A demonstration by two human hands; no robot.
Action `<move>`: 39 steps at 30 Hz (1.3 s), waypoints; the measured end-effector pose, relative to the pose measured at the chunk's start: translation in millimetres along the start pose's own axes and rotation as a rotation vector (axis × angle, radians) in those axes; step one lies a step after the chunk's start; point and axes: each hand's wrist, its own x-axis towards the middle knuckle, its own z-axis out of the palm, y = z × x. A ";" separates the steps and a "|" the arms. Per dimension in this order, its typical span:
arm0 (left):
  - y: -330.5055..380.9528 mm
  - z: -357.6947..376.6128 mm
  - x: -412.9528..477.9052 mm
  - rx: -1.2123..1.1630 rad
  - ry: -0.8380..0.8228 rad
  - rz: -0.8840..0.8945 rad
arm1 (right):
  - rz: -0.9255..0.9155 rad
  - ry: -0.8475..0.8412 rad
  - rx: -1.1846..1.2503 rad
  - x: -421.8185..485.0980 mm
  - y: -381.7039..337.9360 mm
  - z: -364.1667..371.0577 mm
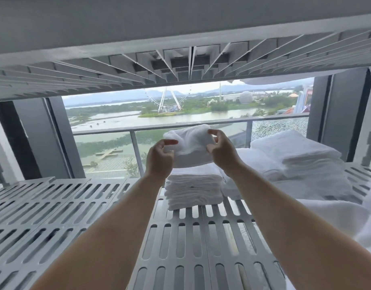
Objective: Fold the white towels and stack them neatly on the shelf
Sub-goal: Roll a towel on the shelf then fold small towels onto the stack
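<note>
Folded white towel [190,143] sits between the 2 hands, held up in the air directly above a stack of folded towels [194,189] on the slotted grey shelf [75,216]. The left hand [161,155] pinches the towel's left edge between curled fingers and thumb, and the right hand [222,151] clamps its right edge the same way, fingers over the top and thumb underneath. The hands are apart, with the towel spanning the gap. The stack lies just below and slightly ahead of both wrists. To the right of the right hand rests a pile of larger folded towels [295,155], and nearer, below the right forearm, loose white cloth [348,216] spreads over the shelf. Above the hands runs the ribbed underside of an upper shelf [180,65]. Beyond the hands, a balcony railing [138,128] and a Ferris wheel [165,99] show through the window.
</note>
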 end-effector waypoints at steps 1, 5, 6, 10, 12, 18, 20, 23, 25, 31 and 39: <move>-5.8 1.6 2.6 0.000 -0.010 -0.007 | 0.005 -0.007 -0.012 0.5 4.7 2.7; -34.6 10.6 3.9 0.056 -0.117 -0.064 | 0.093 -0.047 -0.120 -4.8 31.2 12.7; -41.9 12.9 2.6 0.070 -0.129 -0.089 | 0.114 -0.059 -0.138 -6.6 37.2 14.8; -51.6 18.8 4.7 0.073 -0.117 -0.114 | 0.104 -0.026 -0.184 -4.6 43.2 18.4; -45.9 18.9 7.5 0.085 -0.115 -0.079 | 0.068 -0.010 -0.181 -2.6 40.7 19.1; -38.3 23.3 7.3 0.138 -0.084 0.015 | -0.011 0.022 -0.175 -0.9 44.9 16.1; -42.0 24.8 3.7 0.141 -0.077 -0.116 | 0.048 -0.023 -0.193 0.1 46.9 13.7; -42.2 23.6 5.0 0.086 -0.053 -0.234 | 0.088 -0.020 -0.220 2.3 44.4 10.9; -38.4 21.0 7.2 0.094 -0.049 -0.230 | 0.083 0.006 -0.222 2.4 41.2 10.7; -36.7 16.7 13.2 0.148 -0.176 -0.208 | 0.079 0.026 -0.311 2.6 40.2 11.1; -26.8 9.4 40.6 0.369 -0.201 -0.086 | 0.066 0.057 -0.538 14.7 23.6 9.9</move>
